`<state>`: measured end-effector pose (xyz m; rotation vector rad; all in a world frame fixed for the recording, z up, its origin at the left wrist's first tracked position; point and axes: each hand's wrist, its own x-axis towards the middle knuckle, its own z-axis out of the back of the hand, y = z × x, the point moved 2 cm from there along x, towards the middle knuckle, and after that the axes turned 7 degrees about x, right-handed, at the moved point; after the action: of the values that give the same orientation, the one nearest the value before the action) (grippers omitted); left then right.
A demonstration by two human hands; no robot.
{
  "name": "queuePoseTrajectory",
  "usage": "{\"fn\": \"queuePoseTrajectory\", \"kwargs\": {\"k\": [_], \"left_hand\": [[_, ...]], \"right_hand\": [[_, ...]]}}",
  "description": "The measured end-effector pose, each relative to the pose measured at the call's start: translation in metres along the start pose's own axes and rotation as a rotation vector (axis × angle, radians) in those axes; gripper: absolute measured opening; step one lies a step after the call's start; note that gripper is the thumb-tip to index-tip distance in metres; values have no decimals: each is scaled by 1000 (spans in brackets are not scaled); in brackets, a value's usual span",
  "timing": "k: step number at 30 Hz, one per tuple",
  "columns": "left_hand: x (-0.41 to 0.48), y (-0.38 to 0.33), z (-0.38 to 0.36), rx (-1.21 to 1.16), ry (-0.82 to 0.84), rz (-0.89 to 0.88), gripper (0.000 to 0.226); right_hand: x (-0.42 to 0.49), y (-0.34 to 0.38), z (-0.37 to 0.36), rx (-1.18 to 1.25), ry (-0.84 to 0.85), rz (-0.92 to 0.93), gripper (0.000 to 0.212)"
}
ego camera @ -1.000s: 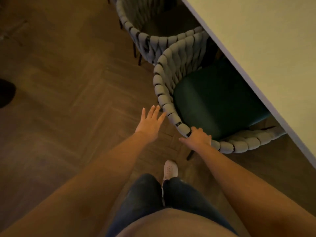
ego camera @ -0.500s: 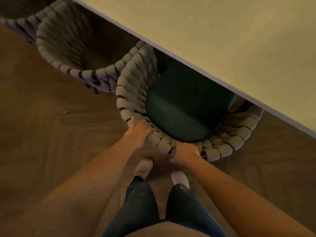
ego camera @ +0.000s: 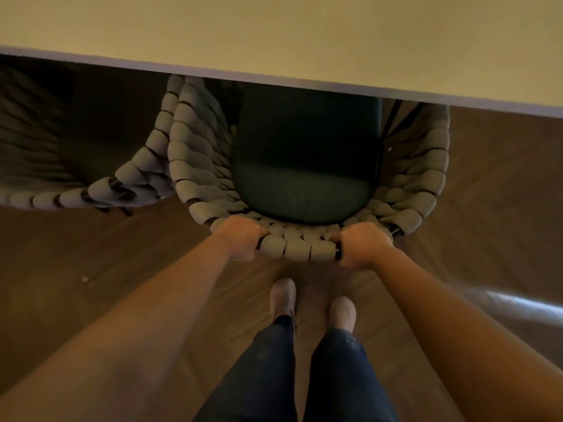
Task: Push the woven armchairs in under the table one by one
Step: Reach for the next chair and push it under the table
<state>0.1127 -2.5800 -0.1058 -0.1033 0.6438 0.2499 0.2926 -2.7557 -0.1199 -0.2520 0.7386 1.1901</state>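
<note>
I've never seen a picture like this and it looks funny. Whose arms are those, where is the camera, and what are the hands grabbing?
There is no machine here, just a person. The camera sits on their head and looks down, so you see their own arms, legs and shoes. The left hand and the right hand both grip the back rim of a woven armchair with a dark green seat. The chair's front is already under the pale table. A second woven armchair stands beside it on the left.
</note>
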Motion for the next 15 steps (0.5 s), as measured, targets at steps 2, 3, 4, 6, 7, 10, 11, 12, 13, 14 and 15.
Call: {"fn": "queuePoseTrajectory", "kwargs": {"k": [2, 3, 4, 6, 7, 10, 11, 12, 13, 14, 15], "left_hand": [[1, 1, -2, -2, -7, 4, 25], [1, 1, -3, 11, -2, 1, 25], [1, 1, -4, 24, 2, 3, 25], [2, 1, -4, 37, 18, 23, 25], [2, 1, -3, 41, 24, 33, 26], [1, -4, -2, 30, 41, 65, 31], [0, -5, -1, 33, 50, 71, 31], [0, -7, 0, 28, 60, 73, 30], [-4, -11, -1, 16, 76, 74, 29], [-6, -13, -1, 16, 88, 70, 28], [-9, -18, -2, 31, 91, 62, 27]], "right_hand": [[1, 0, 1, -2, -9, 4, 11], [0, 0, 1, 5, -16, 1, 13], [0, 0, 1, 13, -25, -3, 17], [1, 1, 0, 27, -41, -5, 22], [0, 1, 1, 32, -48, -6, 23], [-6, 6, 1, 58, -60, -25, 22], [-7, 8, 2, 70, -60, -32, 20], [-9, 9, 3, 84, -54, -38, 17], [-15, 12, 1, 95, -41, -42, 13], [-19, 14, -1, 106, -35, -50, 11], [-24, 15, -5, 109, -35, -57, 11]]}}
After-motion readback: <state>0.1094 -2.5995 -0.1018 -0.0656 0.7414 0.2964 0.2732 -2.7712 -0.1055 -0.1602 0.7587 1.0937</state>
